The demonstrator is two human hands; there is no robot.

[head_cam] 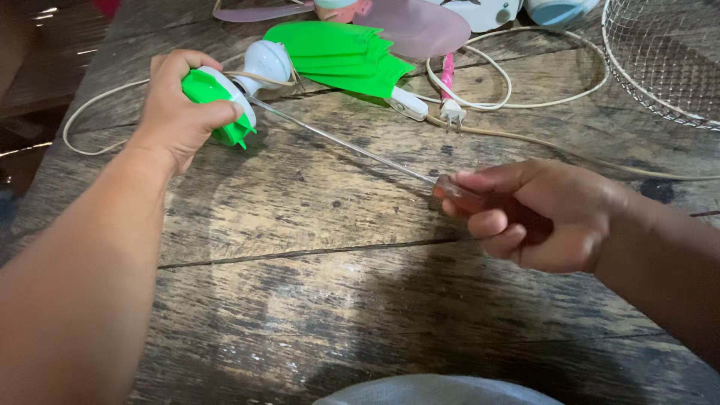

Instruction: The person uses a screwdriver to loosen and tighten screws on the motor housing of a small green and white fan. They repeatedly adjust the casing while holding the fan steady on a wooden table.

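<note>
Screwdriving is under way: left hand point(180, 105) fingers clamp the green-and-white plastic fan motor housing point(221, 94) while right hand point(536, 214) fingers pinch the long clear-handled metal screwdriver point(352, 146), whose tip must stay seated.

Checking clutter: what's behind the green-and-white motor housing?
Behind the motor housing in the left hand: green fan blades, a pink blade, a white cord. The cord's entry into the housing is hidden.

Soft, even daylight falls on the wooden table point(315, 225), dimmer toward the near edge below the fingers point(487, 223) of the right hand point(540, 217). A faint shadow lies under that hand. The grain between both hands is sharp; the forearm at the lower left is blurred. Pale glare glints far left of the fingers.
</note>
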